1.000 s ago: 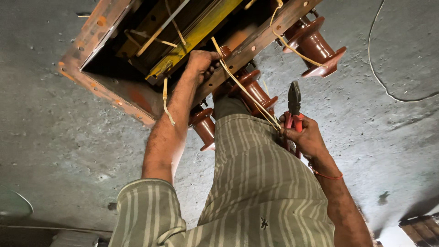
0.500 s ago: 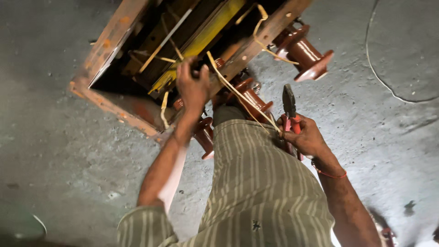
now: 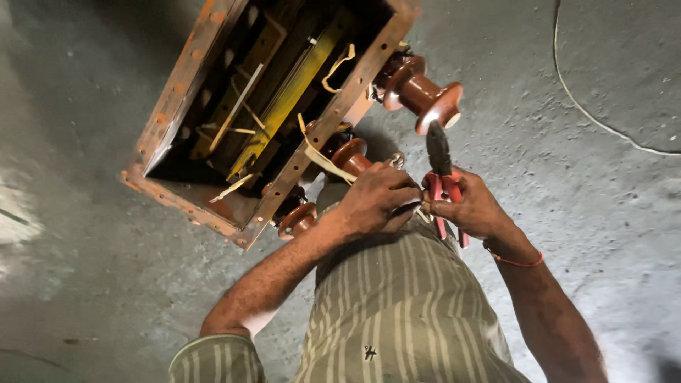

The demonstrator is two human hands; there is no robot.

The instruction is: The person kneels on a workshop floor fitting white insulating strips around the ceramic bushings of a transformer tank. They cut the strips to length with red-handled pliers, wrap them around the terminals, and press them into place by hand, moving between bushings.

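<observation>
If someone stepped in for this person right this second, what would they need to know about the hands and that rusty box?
Right hand: holds red-handled pliers, tip pointing up and away.
Left hand: beside the right, fingers curled against the pliers' handles; what they pinch is hidden.
Rusty open metal box: on the concrete floor, ahead of the hands. Yellow bars and pale tape strips inside.
Three brown ribbed insulators stick out of its near side.
Done: box open, tape ends hanging loose over the rim.
Left: cannot tell from this view.
A thin cable lies on the floor at right.
</observation>
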